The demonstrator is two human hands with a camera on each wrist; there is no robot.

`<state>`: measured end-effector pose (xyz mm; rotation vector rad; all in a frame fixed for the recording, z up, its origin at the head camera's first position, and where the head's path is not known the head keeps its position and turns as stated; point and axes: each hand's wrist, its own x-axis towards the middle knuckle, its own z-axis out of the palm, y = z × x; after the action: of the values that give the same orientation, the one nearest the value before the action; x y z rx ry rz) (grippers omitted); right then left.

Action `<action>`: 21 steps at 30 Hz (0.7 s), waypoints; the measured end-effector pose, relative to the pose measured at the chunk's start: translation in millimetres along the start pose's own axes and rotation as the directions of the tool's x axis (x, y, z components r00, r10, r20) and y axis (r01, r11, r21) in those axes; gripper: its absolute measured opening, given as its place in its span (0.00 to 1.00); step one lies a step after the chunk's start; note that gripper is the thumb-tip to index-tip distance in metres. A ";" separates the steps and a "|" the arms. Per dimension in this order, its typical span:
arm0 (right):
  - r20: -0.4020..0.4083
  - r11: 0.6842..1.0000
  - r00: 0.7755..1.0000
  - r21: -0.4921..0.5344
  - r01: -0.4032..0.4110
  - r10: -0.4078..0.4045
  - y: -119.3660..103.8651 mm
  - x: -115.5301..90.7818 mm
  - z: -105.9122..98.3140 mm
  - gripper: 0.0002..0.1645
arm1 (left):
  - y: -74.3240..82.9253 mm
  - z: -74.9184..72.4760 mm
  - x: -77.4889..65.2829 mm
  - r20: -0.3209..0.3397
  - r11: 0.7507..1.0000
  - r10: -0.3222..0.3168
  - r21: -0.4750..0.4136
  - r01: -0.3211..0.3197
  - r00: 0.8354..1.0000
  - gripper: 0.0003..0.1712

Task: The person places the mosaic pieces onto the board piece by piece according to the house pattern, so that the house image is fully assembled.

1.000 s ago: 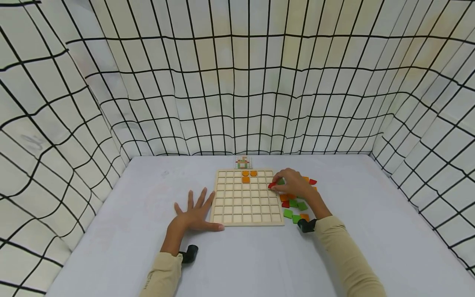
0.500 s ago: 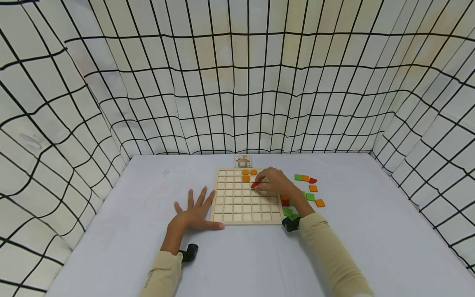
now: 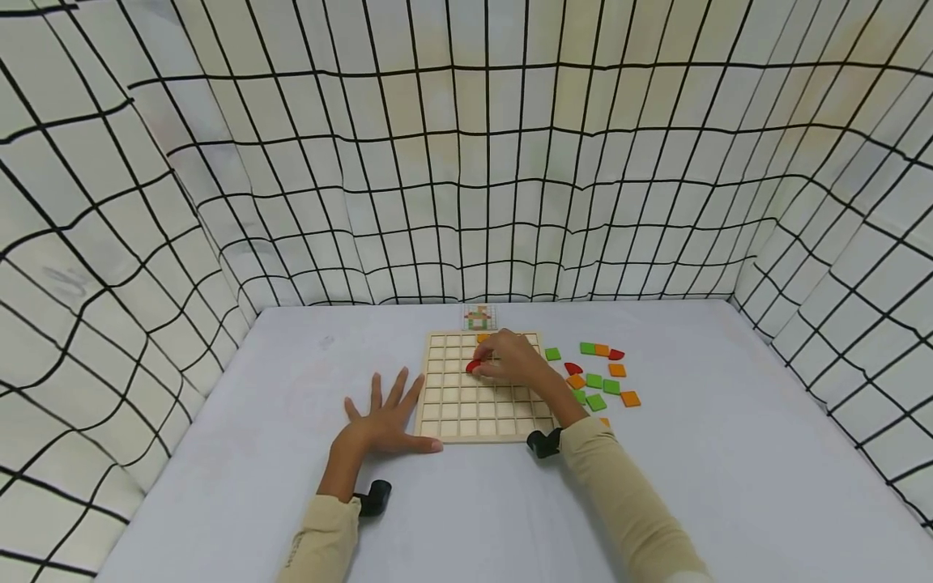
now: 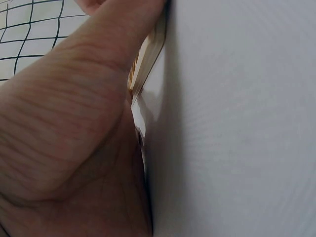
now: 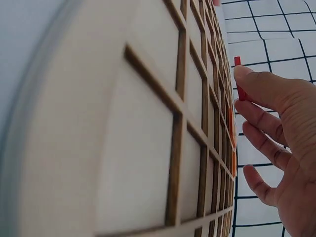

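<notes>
My right hand (image 3: 512, 359) pinches a red piece with a curved edge (image 3: 474, 367) between thumb and fingertips, over the upper middle of the wooden grid board (image 3: 477, 411). In the right wrist view the thin red piece (image 5: 240, 89) stands edge-on above the board's cells, the other fingers loosely bent behind it. One orange piece (image 3: 483, 338) shows in the board's far row; the right hand hides the cells beside it. My left hand (image 3: 381, 425) lies flat with fingers spread on the table, a fingertip at the board's left edge and the thumb by its near left corner.
Loose green squares (image 3: 596, 402), orange squares (image 3: 630, 398) and red curved pieces (image 3: 573, 368) are scattered right of the board. A small pattern card (image 3: 479, 317) lies behind the board. White walls with black netting (image 3: 503, 202) enclose the table's back and sides.
My right hand has carried the red piece leftward from the loose pieces at the board's right edge to over the board's upper middle. The left hand has stayed put.
</notes>
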<state>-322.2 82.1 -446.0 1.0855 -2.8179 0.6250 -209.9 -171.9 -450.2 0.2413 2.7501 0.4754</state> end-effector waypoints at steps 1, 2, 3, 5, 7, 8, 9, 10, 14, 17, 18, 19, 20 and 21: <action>0.002 1.000 1.000 0.005 -0.005 0.005 -1.0 1.7 0.9 0.13 | 0.2 -0.4 -0.1 -0.001 1.000 0.002 -0.002 -0.002 1.000 0.71; 0.004 1.000 1.000 0.010 -0.009 0.009 -1.7 3.3 1.9 0.12 | 0.3 -0.8 -0.2 -0.002 1.000 0.005 -0.005 -0.005 1.000 0.71; 0.004 1.000 1.000 0.009 -0.015 0.015 -2.2 4.9 3.3 0.12 | 0.5 -1.2 -0.3 -0.003 1.000 0.007 -0.009 -0.007 1.000 0.71; 0.000 1.000 1.000 0.012 -0.028 0.028 -3.2 8.2 7.1 0.11 | 0.4 -1.5 -0.4 -0.004 1.000 0.010 -0.010 -0.010 1.000 0.71; -0.006 0.999 0.999 0.004 -0.044 0.044 -4.5 10.6 11.1 0.11 | 0.6 -1.7 -0.8 -0.002 1.000 0.009 -0.005 -0.009 1.000 0.71; -0.011 0.998 0.998 -0.005 -0.057 0.057 -5.3 11.5 13.1 0.11 | 0.4 -1.6 -0.8 -0.002 1.000 0.008 -0.004 -0.008 1.000 0.71; -0.018 0.997 0.997 -0.013 -0.070 0.070 -6.4 12.2 14.9 0.10 | 0.4 -1.5 -1.1 -0.001 1.000 0.007 -0.001 -0.007 1.000 0.71; -0.023 0.996 0.996 -0.023 -0.084 0.083 -7.7 12.8 16.4 0.10 | 0.3 -1.4 -1.3 -0.001 1.000 0.007 0.000 -0.007 1.000 0.71; -0.038 0.993 0.994 -0.056 -0.108 0.106 -13.9 13.8 20.2 0.10 | 0.2 -0.3 -2.0 -0.003 1.000 0.005 -0.003 -0.005 1.000 0.70; -0.040 0.990 0.993 -0.085 -0.111 0.107 -18.0 15.1 21.3 0.12 | 0.5 0.1 -2.5 -0.004 1.000 0.003 -0.001 -0.003 1.000 0.71; -0.040 0.989 0.993 -0.090 -0.114 0.111 -19.7 15.5 21.1 0.13 | 0.8 0.0 -2.7 -0.006 1.000 0.002 0.001 -0.002 1.000 0.71; -0.039 0.989 0.993 -0.096 -0.116 0.113 -21.0 16.1 21.0 0.14 | 0.9 -0.2 -2.8 -0.007 1.000 0.002 0.003 -0.002 1.000 0.71; -0.039 0.987 0.993 -0.106 -0.119 0.115 -22.3 16.8 21.0 0.15 | 1.1 -0.6 -2.9 -0.006 1.000 0.002 0.005 -0.002 1.000 0.71; -0.038 0.985 0.992 -0.119 -0.123 0.119 -23.1 17.7 21.2 0.15 | 1.5 -1.2 -3.1 -0.006 1.000 0.003 0.006 -0.003 1.000 0.71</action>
<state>-318.5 47.1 -453.9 0.8826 -2.8686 0.4679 -207.3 -171.6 -447.6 0.2461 2.7581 0.4690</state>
